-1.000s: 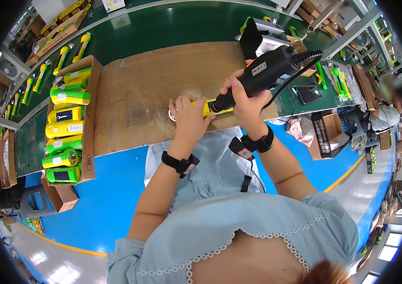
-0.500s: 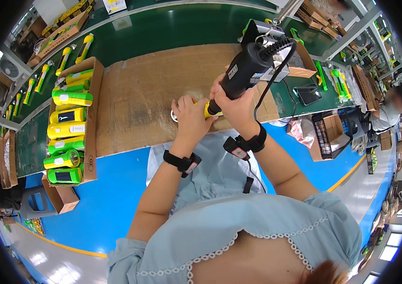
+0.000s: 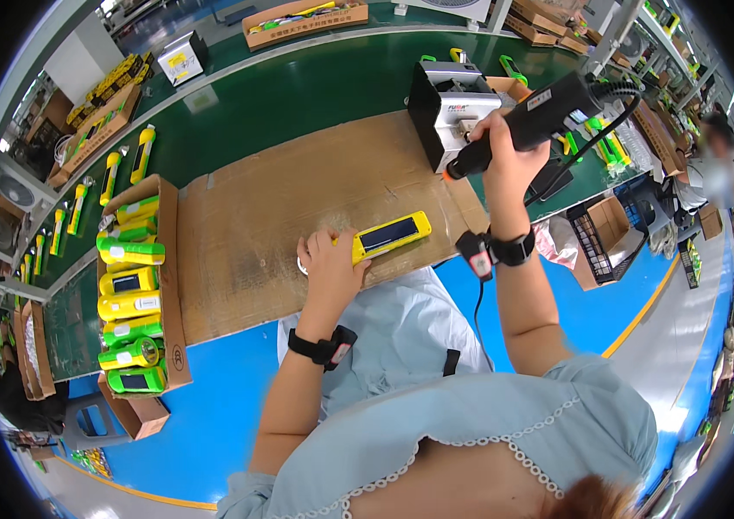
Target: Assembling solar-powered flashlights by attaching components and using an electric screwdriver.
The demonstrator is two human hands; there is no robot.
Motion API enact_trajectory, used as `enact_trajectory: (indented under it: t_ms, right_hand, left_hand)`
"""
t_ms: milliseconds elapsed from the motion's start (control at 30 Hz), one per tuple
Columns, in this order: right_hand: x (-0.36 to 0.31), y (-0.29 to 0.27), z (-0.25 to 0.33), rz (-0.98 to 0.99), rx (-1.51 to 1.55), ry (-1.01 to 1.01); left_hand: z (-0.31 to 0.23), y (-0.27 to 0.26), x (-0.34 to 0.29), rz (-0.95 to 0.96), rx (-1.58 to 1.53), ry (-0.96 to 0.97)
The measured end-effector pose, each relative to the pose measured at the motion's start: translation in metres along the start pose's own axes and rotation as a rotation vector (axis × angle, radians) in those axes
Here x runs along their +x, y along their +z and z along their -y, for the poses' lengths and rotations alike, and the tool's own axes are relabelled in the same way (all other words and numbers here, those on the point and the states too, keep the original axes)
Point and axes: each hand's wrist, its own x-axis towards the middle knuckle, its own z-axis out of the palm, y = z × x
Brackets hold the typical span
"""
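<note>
My left hand (image 3: 332,264) is closed round the head end of a yellow flashlight (image 3: 419,227), which lies on a brown cardboard sheet (image 3: 254,208). A dark rectangular panel faces up on the flashlight's body. Its head is mostly hidden by my fingers. Off to the right, my right hand (image 3: 509,160) grips a black electric screwdriver (image 3: 548,112) above the table. The tool is tilted, its orange-ringed tip beside a white and black boxy machine (image 3: 466,108). A dark cable runs from the tool's rear end.
At the left stands an open carton (image 3: 172,285) full of yellow and green flashlights. More flashlights (image 3: 142,154) lie along the green table (image 3: 298,78). A black crate (image 3: 596,246) sits low at the right. A co-worker (image 3: 713,173) is at the far right.
My right hand has lifted the electric screwdriver off the flashlight and carried it right, towards the machine. The flashlight's body now shows. My left hand still holds the flashlight; the view has shifted.
</note>
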Motion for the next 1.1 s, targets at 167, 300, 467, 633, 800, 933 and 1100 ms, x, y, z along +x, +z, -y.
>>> enact_trajectory:
  t_ms: [167,300,467,633,800,933,1100]
  right_hand:
    - [0.062,-0.058,-0.068,-0.16,-0.388,-0.35]
    - [0.07,-0.054,-0.07,-0.154,-0.197,-0.15]
    - [0.084,-0.048,-0.068,-0.009,-0.237,0.014]
    - [0.07,-0.041,-0.063,0.118,-0.183,0.275]
    - [-0.019,-0.006,-0.03,0.14,0.089,0.195]
    - [-0.058,0.029,-0.01,0.253,0.136,0.266]
    - [-0.073,0.06,-0.007,0.287,0.264,0.302]
  left_hand:
    - [-0.006,-0.004,-0.001,0.009,0.051,0.01]
    - [-0.007,-0.007,0.001,0.028,0.058,-0.021]
    - [-0.007,-0.007,0.0,0.053,0.044,-0.033]
    - [-0.007,-0.005,-0.001,0.023,0.046,-0.02]
    - [-0.006,0.004,-0.004,-0.036,0.053,0.002]
    - [-0.004,0.005,-0.007,-0.065,0.055,0.009]
    - [-0.001,0.008,-0.01,-0.092,0.059,0.005]
